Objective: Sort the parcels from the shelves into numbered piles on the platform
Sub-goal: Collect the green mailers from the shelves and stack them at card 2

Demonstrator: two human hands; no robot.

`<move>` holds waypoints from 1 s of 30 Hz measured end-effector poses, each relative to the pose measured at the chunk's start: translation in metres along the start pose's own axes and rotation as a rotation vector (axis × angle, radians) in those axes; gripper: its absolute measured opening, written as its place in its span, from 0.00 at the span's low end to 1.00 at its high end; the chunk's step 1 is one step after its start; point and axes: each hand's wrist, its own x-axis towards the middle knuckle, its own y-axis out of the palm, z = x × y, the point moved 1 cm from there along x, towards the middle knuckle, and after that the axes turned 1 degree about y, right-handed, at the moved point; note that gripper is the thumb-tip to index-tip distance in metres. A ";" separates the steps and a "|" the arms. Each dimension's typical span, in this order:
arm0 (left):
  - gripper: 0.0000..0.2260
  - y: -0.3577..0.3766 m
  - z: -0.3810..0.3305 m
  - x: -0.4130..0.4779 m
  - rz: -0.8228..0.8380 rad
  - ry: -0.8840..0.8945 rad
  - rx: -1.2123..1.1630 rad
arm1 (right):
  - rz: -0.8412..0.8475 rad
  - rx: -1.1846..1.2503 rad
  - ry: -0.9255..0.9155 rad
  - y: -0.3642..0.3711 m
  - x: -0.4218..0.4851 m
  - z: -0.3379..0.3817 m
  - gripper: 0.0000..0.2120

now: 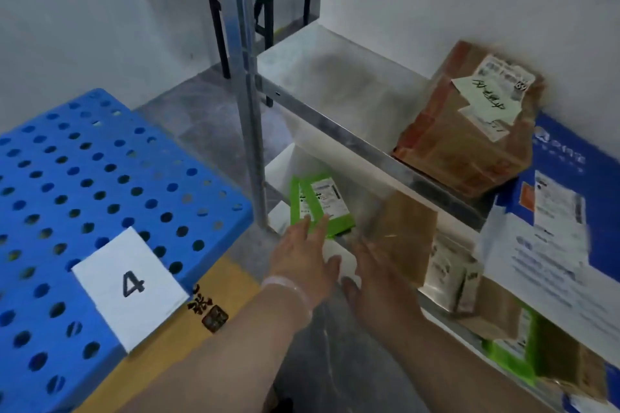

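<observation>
1. Two bare hands reaching down toward the low shelf (pixel 339 258) of a metal rack.
2. Left hand (pixel 303 256) flat, palm down, fingers straight and a little apart, holding nothing.
3. Left fingertips touching or just over the near edge of a green parcel (pixel 322 204); cannot tell which.
4. Green parcel lying flat on the low shelf, white label on top, close to the metal post (pixel 248 111).
5. Right hand (pixel 379 278) open too, fingers loose and a little apart, just beside a plain brown parcel (pixel 399 235); touching or not, cannot tell.
6. Thin clear band (pixel 288 288) around the left wrist.
7. Big brown taped box (pixel 469 131) on the upper shelf (pixel 322 77), leaning on the white wall, paper notes stuck on it.
8. Blue and white parcel (pixel 553 204) right next to that box.
9. More small parcels, white, brown and green, farther right on the low shelf, blurry.
10. Blue platform (pixel 84 178) with round holes on the left, well apart from the hands.
11. White card with a black 4 (pixel 129 285) lying on the platform, no parcels beside it.
</observation>
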 end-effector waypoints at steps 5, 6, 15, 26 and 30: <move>0.33 0.023 0.021 0.077 0.097 -0.089 0.075 | 0.038 0.013 0.028 0.048 0.082 -0.017 0.28; 0.33 0.027 0.024 0.091 0.100 -0.105 0.086 | 0.037 0.028 0.038 0.057 0.099 -0.020 0.28; 0.31 0.083 0.089 0.211 0.144 -0.421 0.028 | 0.014 0.067 0.292 0.109 0.229 -0.067 0.26; 0.38 0.136 0.112 0.248 0.101 -0.606 -0.475 | 0.057 0.198 0.401 0.162 0.270 -0.091 0.27; 0.38 0.139 0.113 0.250 0.077 -0.628 -0.467 | -0.016 0.394 0.475 0.165 0.272 -0.091 0.23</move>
